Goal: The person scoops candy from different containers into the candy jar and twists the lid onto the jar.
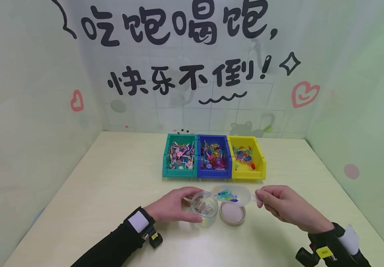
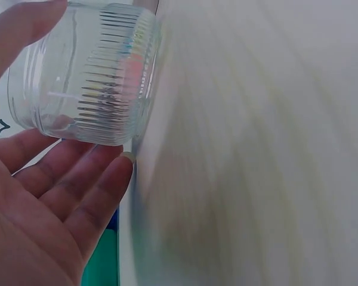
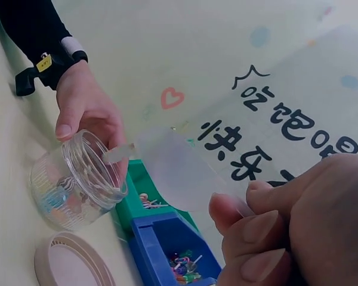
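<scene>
A clear ribbed glass jar (image 1: 205,210) is between the thumb and fingers of my left hand (image 1: 176,205), low over the tabletop. Small coloured pieces show through its wall in the left wrist view. My right hand (image 1: 286,207) pinches the handle of a translucent white scoop (image 1: 243,193), which carries blue and green candy-like charms (image 1: 226,195). The scoop's narrow spout reaches over the jar's mouth, as the right wrist view also shows. Beside the jar, partly under the scoop, a pale round lid (image 1: 232,215) lies on the table.
Three joined bins stand behind the hands: a green bin (image 1: 180,173) with lollipop-like charms, a blue bin (image 1: 214,173) with mixed coloured charms, and a yellow bin (image 1: 261,168) with small colourful pieces. Printed cloth walls (image 1: 192,118) enclose the pale table (image 1: 128,159) at the back and sides.
</scene>
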A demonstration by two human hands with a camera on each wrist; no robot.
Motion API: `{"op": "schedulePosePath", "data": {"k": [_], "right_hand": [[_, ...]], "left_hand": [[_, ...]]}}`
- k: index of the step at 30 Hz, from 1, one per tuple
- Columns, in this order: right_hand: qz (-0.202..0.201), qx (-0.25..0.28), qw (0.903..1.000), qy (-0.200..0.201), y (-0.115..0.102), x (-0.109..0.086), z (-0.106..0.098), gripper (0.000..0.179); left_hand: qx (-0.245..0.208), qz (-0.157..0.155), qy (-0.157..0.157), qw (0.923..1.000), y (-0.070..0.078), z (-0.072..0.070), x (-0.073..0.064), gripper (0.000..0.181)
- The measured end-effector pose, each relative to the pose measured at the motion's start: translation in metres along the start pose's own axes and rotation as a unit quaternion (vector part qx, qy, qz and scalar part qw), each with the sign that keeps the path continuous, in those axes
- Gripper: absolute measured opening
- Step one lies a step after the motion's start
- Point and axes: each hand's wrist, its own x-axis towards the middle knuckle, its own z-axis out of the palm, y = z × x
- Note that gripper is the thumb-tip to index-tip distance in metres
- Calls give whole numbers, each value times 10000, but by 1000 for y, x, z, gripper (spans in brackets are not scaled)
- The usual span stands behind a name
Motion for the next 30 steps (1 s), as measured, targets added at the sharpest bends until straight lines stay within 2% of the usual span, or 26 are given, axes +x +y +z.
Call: {"op": "schedulePosePath", "data": {"k": [10, 18, 24, 30], "right_hand": [[-23, -424, 9989, -187, -9, 3, 7, 35], [-42, -662, 9977, -127, -11, 3, 9, 33], [-214, -1106, 9936, -34, -14, 1, 11, 32], [-118, -1523, 9882, 95, -22, 0, 16, 31]], "left_hand": [[-93, -45, -21, 9999, -3, 1, 1, 77], [-128, 16, -20, 9999, -3, 0, 3, 75], [-122, -1, -3, 9999, -1, -1, 2, 76], [-176, -73, -8, 9998, -2, 1, 1, 76]]}}
